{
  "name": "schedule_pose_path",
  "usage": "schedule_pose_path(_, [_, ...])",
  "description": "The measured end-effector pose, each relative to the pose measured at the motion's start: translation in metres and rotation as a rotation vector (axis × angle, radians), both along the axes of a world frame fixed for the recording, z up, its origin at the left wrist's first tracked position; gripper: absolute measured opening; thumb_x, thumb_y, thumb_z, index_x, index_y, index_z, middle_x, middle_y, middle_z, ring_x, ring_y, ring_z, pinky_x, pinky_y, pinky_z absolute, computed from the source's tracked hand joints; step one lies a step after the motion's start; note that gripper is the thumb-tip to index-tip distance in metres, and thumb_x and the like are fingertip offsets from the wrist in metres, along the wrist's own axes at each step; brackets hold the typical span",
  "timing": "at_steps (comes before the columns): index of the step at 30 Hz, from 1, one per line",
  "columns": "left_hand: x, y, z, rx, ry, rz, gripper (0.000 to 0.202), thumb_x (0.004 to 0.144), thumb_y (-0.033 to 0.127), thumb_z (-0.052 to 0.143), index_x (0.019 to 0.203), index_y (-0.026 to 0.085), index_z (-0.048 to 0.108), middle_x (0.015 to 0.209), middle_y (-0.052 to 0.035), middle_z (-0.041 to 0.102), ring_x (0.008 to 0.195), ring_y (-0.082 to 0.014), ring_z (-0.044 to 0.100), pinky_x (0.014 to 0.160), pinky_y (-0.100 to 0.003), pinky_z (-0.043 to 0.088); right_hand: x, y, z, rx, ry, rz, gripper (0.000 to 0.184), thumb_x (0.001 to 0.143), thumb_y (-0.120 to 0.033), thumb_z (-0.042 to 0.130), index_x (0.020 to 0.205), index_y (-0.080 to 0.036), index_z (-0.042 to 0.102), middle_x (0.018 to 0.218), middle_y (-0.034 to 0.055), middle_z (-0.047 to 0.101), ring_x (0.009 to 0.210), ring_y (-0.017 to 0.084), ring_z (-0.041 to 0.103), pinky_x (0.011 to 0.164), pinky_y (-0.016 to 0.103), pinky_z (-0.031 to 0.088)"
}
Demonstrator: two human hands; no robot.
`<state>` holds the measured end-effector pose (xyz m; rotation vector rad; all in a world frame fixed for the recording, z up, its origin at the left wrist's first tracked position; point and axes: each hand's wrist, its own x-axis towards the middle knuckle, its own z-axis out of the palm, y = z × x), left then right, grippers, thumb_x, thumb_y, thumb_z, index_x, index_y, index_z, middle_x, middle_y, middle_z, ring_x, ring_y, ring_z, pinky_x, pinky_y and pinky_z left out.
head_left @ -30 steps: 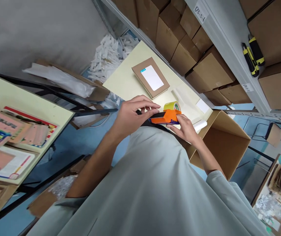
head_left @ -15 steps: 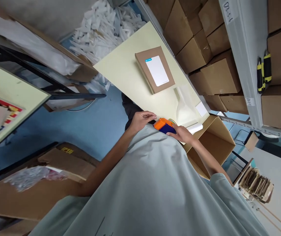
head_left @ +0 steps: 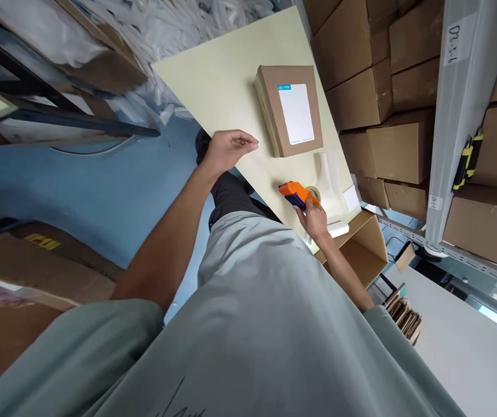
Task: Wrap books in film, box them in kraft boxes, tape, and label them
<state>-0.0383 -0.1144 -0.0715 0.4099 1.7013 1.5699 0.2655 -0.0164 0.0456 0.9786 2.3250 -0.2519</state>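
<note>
My right hand (head_left: pixel 314 221) grips an orange and dark blue tape dispenser (head_left: pixel 297 194) with a roll of tape in it, held over the near part of the pale yellow table (head_left: pixel 214 75). A closed brown cardboard box (head_left: pixel 268 124) with a white label (head_left: pixel 296 113) lies farther up on that table. My left hand (head_left: pixel 230 149) hovers at the table's left edge, just left of the box and apart from it. Its fingertips and thumb are pinched together; anything between them is too small to make out.
White sheet material (head_left: pixel 329 179) and a white roll (head_left: pixel 339 229) lie by my right hand. An open cardboard carton (head_left: pixel 361 252) stands at the table's near end. Shelves with brown boxes (head_left: pixel 391 145) line the right side. White packing scraps (head_left: pixel 161 35) are piled behind the table.
Both hands have moved apart, away from my body. The left went up toward the box; the right carried the tape dispenser forward over the table. My view has shifted closer to the table.
</note>
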Motion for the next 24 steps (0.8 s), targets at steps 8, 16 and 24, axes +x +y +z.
schedule_pose_path(8, [0.006, 0.030, -0.042, 0.068, 0.087, 0.069, 0.008, 0.089, 0.027, 0.087, 0.095, 0.022, 0.082, 0.098, -0.0049, 0.083, 0.090, -0.0187, 0.076, 0.083, -0.029, 0.065, -0.009, -0.024, -0.033, 0.110, 0.004, -0.015, 0.047, 0.123, -0.050, 0.041, 0.134, -0.011, 0.065, 0.109, 0.0199, 0.079, 0.104, 0.035, 0.079, 0.091, 0.043, 0.063])
schedule_pose_path(16, [0.025, 0.055, -0.046, 0.075, 0.104, 0.153, 0.008, 0.096, 0.032, 0.085, 0.097, 0.024, 0.081, 0.100, -0.0054, 0.080, 0.100, -0.0203, 0.078, 0.091, -0.031, 0.067, -0.020, -0.035, -0.035, 0.178, -0.073, 0.002, 0.047, 0.123, -0.045, 0.040, 0.131, -0.008, 0.068, 0.111, 0.0222, 0.080, 0.107, 0.034, 0.080, 0.096, 0.042, 0.064])
schedule_pose_path(24, [0.053, 0.080, -0.030, 0.026, 0.029, 0.366, 0.049, 0.104, 0.059, 0.079, 0.143, 0.030, 0.077, 0.127, -0.0098, 0.078, 0.124, -0.0272, 0.079, 0.112, -0.041, 0.066, -0.034, -0.047, -0.036, 0.156, -0.058, -0.012, 0.050, 0.123, -0.045, 0.041, 0.140, -0.006, 0.067, 0.113, 0.0216, 0.082, 0.112, 0.032, 0.080, 0.099, 0.039, 0.063])
